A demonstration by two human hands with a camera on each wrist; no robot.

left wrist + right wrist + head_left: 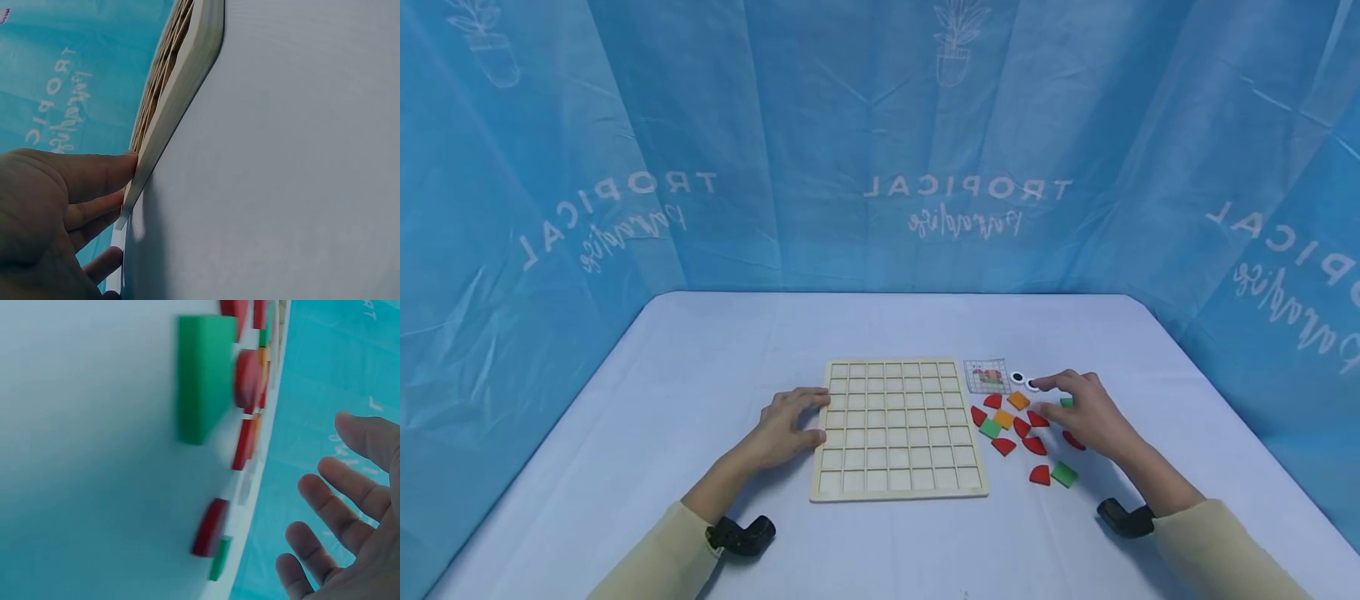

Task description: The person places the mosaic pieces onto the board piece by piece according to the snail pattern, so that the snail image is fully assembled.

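Note:
A square wooden grid board [898, 497] lies on the white table. My left hand [782, 429] rests at its left edge, thumb and fingertips touching the frame. The left wrist view shows that thumb [103, 175] against the board's rim. Over the scattered pieces at the right hovers my right hand [1090, 417], fingers apart and holding nothing. Beneath and around it are several red quarter-round pieces [1034, 446], green squares [1064, 474] and orange squares [1018, 400]. Two white discs with black centres [1017, 377] lie near its index fingertip. In the right wrist view, one green square [206, 375] looms close.
A small gridded card [988, 380] with a coloured picture lies beside the board's upper right corner. The white tablecloth [730, 342] covers the table. Blue printed curtains [880, 125] hang behind and at both sides. Black wrist devices [745, 536] sit on both forearms.

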